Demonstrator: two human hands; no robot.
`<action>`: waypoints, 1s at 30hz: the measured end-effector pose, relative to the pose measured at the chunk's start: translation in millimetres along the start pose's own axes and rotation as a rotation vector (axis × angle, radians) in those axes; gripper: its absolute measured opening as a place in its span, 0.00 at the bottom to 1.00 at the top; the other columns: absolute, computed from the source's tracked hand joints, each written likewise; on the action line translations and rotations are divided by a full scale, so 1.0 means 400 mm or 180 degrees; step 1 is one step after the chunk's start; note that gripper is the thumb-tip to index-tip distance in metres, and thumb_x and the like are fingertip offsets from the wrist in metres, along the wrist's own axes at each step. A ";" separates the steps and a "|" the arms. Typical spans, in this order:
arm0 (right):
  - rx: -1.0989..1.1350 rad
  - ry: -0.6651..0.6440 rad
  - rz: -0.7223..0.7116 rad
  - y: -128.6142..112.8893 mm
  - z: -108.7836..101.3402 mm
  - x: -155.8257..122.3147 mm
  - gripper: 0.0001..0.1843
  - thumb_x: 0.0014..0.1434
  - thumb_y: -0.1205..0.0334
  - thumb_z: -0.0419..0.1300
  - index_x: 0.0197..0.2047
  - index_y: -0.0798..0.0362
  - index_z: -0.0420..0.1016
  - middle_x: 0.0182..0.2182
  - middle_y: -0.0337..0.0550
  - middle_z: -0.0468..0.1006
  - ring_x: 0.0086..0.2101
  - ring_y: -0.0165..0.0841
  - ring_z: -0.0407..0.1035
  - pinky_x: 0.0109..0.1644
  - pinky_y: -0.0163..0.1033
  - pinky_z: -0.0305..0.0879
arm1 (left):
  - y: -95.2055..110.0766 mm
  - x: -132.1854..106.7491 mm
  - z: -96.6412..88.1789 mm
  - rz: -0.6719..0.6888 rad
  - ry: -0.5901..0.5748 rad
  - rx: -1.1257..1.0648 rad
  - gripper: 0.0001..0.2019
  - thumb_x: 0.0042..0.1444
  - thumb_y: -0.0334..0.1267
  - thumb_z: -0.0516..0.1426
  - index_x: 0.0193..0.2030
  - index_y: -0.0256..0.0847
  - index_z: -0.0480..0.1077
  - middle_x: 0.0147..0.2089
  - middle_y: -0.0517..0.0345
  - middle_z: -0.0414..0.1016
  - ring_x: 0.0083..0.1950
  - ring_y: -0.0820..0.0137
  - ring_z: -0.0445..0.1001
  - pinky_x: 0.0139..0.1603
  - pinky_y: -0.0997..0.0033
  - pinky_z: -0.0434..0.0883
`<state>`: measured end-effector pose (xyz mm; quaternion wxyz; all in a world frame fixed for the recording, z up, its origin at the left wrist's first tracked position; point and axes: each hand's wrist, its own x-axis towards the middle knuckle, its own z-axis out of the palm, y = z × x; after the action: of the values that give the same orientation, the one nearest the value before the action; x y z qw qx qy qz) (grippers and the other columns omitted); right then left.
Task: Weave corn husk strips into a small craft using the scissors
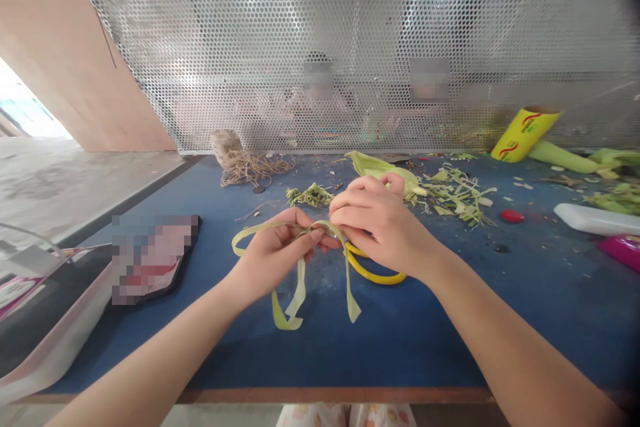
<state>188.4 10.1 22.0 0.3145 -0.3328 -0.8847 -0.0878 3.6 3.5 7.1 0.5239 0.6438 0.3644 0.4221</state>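
Note:
My left hand point(280, 250) is closed in a pinch on pale green leaf strips point(300, 280), which loop to the left and hang down toward the blue table point(425, 333). My right hand point(375, 217) is closed too, its fingers curled over the same strips where they cross. A yellow ring point(375, 273) lies on the table just under my right hand, partly hidden by it.
A twine bundle point(245, 163) sits at the back left. Green leaf scraps point(450, 193), a small red object point(512, 215), a yellow tube point(523, 133), a white bottle point(595, 219) and a pink item point(623, 250) lie to the right. A perforated metal screen point(350, 47) closes the back. A dark pouch point(150, 257) lies left.

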 end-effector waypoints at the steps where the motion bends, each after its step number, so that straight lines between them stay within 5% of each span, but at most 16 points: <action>1: 0.0022 0.0008 -0.0006 0.002 0.000 0.000 0.11 0.60 0.66 0.48 0.29 0.48 0.68 0.37 0.32 0.75 0.41 0.34 0.61 0.43 0.48 0.42 | 0.001 0.000 0.000 -0.0005 0.0000 -0.0037 0.08 0.52 0.36 0.56 0.27 0.38 0.61 0.30 0.54 0.77 0.29 0.72 0.70 0.28 0.73 0.66; 6: 0.0572 -0.0048 0.0388 0.003 0.007 -0.005 0.04 0.58 0.63 0.52 0.36 0.48 0.67 0.39 0.36 0.75 0.42 0.33 0.63 0.47 0.45 0.47 | 0.000 0.002 0.000 0.0015 0.0009 -0.0222 0.07 0.52 0.36 0.56 0.28 0.37 0.63 0.27 0.55 0.75 0.27 0.73 0.70 0.27 0.73 0.65; 9: 0.1344 -0.0145 0.0674 0.000 0.019 -0.005 0.15 0.54 0.58 0.56 0.45 0.48 0.65 0.42 0.40 0.74 0.41 0.32 0.66 0.48 0.43 0.54 | -0.001 0.001 0.002 -0.0005 -0.0051 -0.0037 0.05 0.52 0.35 0.56 0.29 0.37 0.64 0.25 0.58 0.72 0.25 0.75 0.68 0.26 0.75 0.65; 13: 0.2154 -0.0584 0.1024 0.002 0.028 -0.003 0.10 0.55 0.56 0.54 0.37 0.51 0.70 0.32 0.39 0.75 0.33 0.30 0.68 0.37 0.36 0.62 | -0.001 -0.005 0.001 0.0091 -0.0234 0.0182 0.05 0.54 0.34 0.53 0.31 0.39 0.59 0.26 0.59 0.73 0.24 0.77 0.67 0.26 0.75 0.64; 17: 0.2468 -0.0609 0.1400 0.009 0.029 -0.001 0.11 0.54 0.56 0.54 0.28 0.54 0.69 0.21 0.36 0.68 0.22 0.25 0.62 0.25 0.31 0.58 | -0.003 -0.012 -0.004 0.0205 -0.0204 0.0799 0.06 0.55 0.37 0.52 0.31 0.41 0.57 0.25 0.61 0.72 0.23 0.77 0.66 0.26 0.75 0.64; 30: 0.2886 -0.0334 0.1402 0.004 0.023 0.005 0.13 0.54 0.54 0.55 0.24 0.54 0.64 0.18 0.32 0.59 0.19 0.22 0.54 0.21 0.30 0.51 | 0.007 -0.010 -0.009 0.0364 -0.0196 0.0755 0.10 0.57 0.37 0.51 0.25 0.38 0.65 0.25 0.57 0.71 0.25 0.75 0.67 0.29 0.74 0.65</action>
<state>183.7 15.8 15.9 0.3936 -0.3453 -0.7572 0.3904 -1.2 0.5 9.6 0.4301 0.7337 0.3583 0.3852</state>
